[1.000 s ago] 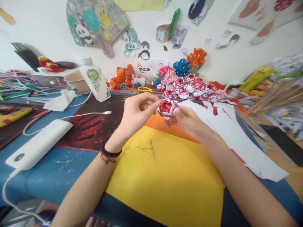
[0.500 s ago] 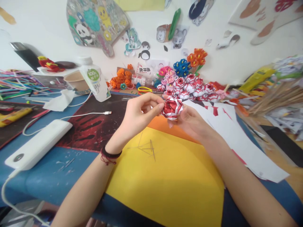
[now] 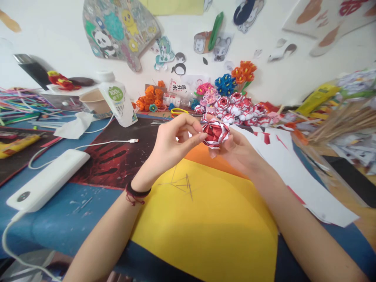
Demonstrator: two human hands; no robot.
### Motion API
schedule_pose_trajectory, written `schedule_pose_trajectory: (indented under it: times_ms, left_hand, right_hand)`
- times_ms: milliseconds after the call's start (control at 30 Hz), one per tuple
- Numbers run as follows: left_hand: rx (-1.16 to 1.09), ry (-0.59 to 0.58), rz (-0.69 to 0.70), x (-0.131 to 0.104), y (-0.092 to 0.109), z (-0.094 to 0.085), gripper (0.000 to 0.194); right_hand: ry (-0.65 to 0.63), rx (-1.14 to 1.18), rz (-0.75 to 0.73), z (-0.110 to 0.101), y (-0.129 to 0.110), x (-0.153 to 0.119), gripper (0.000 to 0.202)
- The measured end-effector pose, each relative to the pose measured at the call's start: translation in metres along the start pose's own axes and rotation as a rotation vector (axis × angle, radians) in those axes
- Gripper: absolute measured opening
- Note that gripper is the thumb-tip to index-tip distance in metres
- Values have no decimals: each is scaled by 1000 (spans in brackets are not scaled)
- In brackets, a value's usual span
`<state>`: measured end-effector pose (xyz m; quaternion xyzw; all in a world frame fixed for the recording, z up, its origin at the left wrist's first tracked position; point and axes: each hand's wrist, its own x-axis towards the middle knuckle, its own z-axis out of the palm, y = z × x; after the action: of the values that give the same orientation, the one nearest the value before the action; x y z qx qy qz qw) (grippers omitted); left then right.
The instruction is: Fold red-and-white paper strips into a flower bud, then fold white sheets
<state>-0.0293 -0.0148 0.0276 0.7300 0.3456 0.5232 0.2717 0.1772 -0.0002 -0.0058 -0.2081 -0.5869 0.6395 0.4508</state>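
A red-and-white folded paper flower (image 3: 216,134) is held up between my two hands, its red centre turned toward me. My left hand (image 3: 179,135) pinches the flower's left edge between thumb and fingertips. From the right and below, my right hand (image 3: 239,147) grips it, with some fingers hidden behind the petals. Below my hands lies a yellow sheet (image 3: 205,219) with several thin metal pins (image 3: 188,186) on it. An orange sheet (image 3: 202,156) shows at the yellow sheet's far edge.
Behind my hands sits a pile of similar paper flowers (image 3: 241,109). White paper strips (image 3: 308,188) lie to the right, near a bundle of thin sticks (image 3: 337,117). At left are a white power bank (image 3: 48,180), a white bottle (image 3: 119,102) and a cable (image 3: 102,143).
The paper flower has shifted slightly to the right and tilted a little in my fingers. Both hands keep their hold, with small finger movements.
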Motion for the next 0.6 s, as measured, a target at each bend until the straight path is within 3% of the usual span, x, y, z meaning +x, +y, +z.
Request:
schedule_pose_trajectory:
  times_ms: [600]
  left_hand:
    - [171, 33, 81, -1, 2, 4, 26]
  right_hand:
    - [39, -34, -1, -1, 1, 2, 63]
